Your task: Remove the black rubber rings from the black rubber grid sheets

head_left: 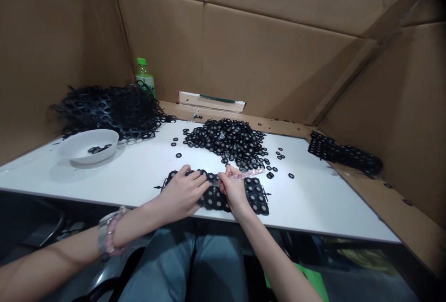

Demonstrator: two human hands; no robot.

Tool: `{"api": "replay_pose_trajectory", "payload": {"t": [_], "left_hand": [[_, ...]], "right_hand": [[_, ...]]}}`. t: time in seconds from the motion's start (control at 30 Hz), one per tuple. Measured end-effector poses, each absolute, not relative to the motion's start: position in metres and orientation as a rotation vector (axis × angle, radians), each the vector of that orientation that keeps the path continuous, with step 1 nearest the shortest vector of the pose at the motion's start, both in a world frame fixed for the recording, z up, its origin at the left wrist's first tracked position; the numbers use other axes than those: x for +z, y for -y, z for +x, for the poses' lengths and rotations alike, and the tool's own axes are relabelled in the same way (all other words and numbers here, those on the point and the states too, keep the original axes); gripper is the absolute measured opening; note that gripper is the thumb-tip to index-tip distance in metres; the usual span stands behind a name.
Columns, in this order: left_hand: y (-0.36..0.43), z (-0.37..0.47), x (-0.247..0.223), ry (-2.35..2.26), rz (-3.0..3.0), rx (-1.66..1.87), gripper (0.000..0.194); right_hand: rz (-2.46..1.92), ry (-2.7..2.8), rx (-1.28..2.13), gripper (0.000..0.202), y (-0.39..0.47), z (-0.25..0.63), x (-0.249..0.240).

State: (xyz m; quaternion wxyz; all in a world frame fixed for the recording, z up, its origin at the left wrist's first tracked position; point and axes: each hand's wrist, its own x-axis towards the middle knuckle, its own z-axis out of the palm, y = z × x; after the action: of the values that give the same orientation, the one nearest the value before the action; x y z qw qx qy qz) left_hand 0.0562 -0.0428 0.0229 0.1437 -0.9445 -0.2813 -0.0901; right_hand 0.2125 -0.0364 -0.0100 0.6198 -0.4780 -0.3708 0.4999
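On the white tabletop near its front edge lies a black sheet of round rings with grey centres (258, 195). My left hand (184, 193) rests on the left part of this sheet, palm down, with its fingers apart and slightly bent. Its thumb is hidden. My right hand (235, 195) is closed round a slim clear pen-like tool with a pink-red pattern (249, 174), held slanted over the middle of the sheet. The tool's thin tip points left, close to my left fingertips. Just beyond the sheet is a heap of small black rings (230, 141).
A white bowl (83, 148) with a few black rings stands at left. Behind it are a tangled heap of black perforated scrap (108, 109) and a green-capped bottle (144, 76). More black sheets (343, 153) lie at right. Cardboard walls (261, 55) enclose the table.
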Motion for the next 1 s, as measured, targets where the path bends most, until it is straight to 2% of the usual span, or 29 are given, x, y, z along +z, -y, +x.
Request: {"api": "replay_pose_trajectory", "payload": {"t": [0.1,0.23,0.43,0.57,1.0], "left_hand": [[0.037,0.051,0.023,0.763,-2.793,-0.263,0.020],[0.036,0.049,0.021,0.814,-2.686,-0.330,0.017],[0.040,0.050,0.015,0.743,-2.544,-0.521,0.022],[0.038,0.049,0.012,0.699,-2.499,-0.652,0.022],[0.033,0.048,0.007,0.684,-2.508,-0.764,0.020]], "right_hand": [[-1.100,0.881,1.126,0.026,0.035,0.213,-0.013],[-1.118,0.895,1.087,0.024,0.036,0.213,-0.012],[-1.233,1.152,0.943,0.022,0.041,0.206,-0.008],[-1.289,1.203,0.944,0.022,0.043,0.203,-0.008],[-1.309,1.268,0.937,0.023,0.043,0.203,-0.007]]}}
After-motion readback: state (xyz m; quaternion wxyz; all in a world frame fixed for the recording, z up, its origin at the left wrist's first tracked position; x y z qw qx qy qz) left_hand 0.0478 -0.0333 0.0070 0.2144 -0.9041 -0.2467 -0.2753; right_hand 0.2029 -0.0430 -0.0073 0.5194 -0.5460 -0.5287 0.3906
